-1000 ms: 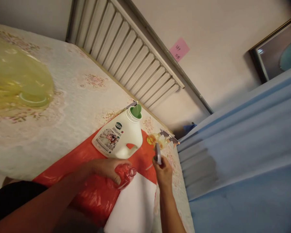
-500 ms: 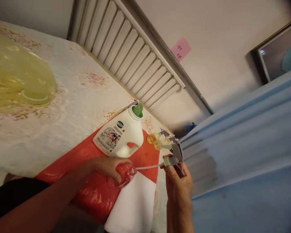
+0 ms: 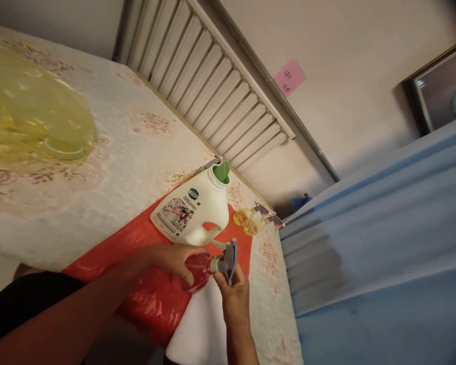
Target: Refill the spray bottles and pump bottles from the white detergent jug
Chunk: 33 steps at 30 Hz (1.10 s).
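Note:
My left hand (image 3: 175, 261) is wrapped round a clear reddish spray bottle (image 3: 200, 271), tilted with its neck toward the right. The fingers of my right hand (image 3: 231, 289) grip the grey trigger spray head (image 3: 230, 261), whose pale green collar (image 3: 215, 265) sits at the bottle's mouth. Whether the collar is threaded on cannot be seen. The dip tube is hidden, inside the bottle as far as I can tell. Just beyond my hands stands a large white detergent jug (image 3: 193, 208) with a green pour spout (image 3: 223, 173) and no cap on.
Red plastic sheeting (image 3: 110, 248) and a white cloth (image 3: 201, 324) lie on the flowered tablecloth (image 3: 137, 152). Small yellow spray bottles (image 3: 251, 220) are right of the jug. A yellow bag (image 3: 38, 106) sits at left, a radiator (image 3: 213, 76) behind, a blue-white curtain (image 3: 365, 243) at right.
My right hand has moved left, bringing the spray head from apart to the bottle's mouth. The white tube between them no longer shows. My left hand still holds the bottle.

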Each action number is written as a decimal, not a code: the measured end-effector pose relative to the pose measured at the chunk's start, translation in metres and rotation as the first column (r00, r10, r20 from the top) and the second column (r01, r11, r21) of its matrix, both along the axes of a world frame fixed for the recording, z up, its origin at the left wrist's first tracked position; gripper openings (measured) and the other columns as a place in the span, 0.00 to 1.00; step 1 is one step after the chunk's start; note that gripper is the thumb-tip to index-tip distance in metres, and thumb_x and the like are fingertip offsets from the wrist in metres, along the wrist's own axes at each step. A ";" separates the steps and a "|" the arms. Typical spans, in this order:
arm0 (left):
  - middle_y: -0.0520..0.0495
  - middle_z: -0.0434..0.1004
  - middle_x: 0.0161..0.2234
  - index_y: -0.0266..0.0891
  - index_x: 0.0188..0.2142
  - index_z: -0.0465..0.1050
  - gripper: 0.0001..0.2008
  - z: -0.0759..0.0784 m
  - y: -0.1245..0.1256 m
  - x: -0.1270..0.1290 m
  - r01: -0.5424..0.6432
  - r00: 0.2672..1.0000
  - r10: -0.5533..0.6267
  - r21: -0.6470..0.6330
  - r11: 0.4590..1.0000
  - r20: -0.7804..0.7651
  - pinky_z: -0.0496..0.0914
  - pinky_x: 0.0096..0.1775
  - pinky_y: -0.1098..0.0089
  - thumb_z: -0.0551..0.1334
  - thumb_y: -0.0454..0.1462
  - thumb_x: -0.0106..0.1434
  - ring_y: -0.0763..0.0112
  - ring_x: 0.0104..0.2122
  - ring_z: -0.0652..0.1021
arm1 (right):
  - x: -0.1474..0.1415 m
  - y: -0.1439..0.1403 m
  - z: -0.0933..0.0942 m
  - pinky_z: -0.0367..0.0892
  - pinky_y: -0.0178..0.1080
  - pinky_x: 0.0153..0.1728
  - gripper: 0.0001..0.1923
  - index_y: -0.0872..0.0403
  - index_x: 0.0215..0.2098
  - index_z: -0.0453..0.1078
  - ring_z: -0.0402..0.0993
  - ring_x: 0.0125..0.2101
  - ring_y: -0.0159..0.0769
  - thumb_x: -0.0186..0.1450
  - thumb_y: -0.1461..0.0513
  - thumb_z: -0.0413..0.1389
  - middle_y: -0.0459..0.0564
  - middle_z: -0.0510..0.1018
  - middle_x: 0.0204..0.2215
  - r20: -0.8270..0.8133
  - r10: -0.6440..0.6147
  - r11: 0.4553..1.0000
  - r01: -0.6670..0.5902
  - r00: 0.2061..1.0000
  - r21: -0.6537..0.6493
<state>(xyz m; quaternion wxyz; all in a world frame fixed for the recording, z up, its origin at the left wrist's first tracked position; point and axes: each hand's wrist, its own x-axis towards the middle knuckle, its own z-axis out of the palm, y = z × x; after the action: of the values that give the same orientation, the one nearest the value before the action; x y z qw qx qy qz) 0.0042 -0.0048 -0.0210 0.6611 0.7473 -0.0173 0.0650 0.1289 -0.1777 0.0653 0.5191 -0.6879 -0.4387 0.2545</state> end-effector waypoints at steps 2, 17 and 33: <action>0.45 0.67 0.62 0.46 0.64 0.58 0.47 0.003 -0.001 0.000 -0.022 0.999 0.022 -0.005 1.000 -0.029 0.63 0.58 0.57 0.74 0.39 0.46 0.49 0.60 0.67 | 0.000 0.000 0.001 0.66 0.40 0.44 0.13 0.52 0.42 0.75 0.74 0.39 0.40 0.59 0.59 0.64 0.47 0.80 0.38 0.028 0.001 1.000 -0.001 1.000 -0.024; 0.45 0.69 0.60 0.41 0.60 0.61 0.42 0.012 -0.004 -0.002 -0.035 0.999 0.035 0.012 0.999 0.006 0.64 0.57 0.60 0.72 0.37 0.46 0.51 0.60 0.66 | 0.006 0.003 0.010 0.66 0.41 0.46 0.09 0.52 0.40 0.76 0.73 0.42 0.42 0.61 0.58 0.62 0.49 0.79 0.40 0.213 0.140 0.986 -0.116 0.967 -0.123; 0.46 0.66 0.62 0.44 0.61 0.62 0.43 0.014 -0.004 -0.001 0.001 0.996 0.003 -0.046 0.999 0.087 0.59 0.61 0.57 0.73 0.35 0.45 0.50 0.62 0.63 | 0.002 0.004 0.018 0.65 0.40 0.45 0.11 0.50 0.45 0.75 0.72 0.41 0.40 0.63 0.60 0.60 0.47 0.78 0.38 0.246 0.187 0.980 -0.165 0.951 -0.108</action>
<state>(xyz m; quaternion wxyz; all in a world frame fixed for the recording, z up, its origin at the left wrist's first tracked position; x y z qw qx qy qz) 0.0036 -0.0087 -0.0069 0.6766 0.7284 -0.0442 0.0984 0.1307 -0.1736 0.0832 0.4037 -0.6946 -0.5500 0.2281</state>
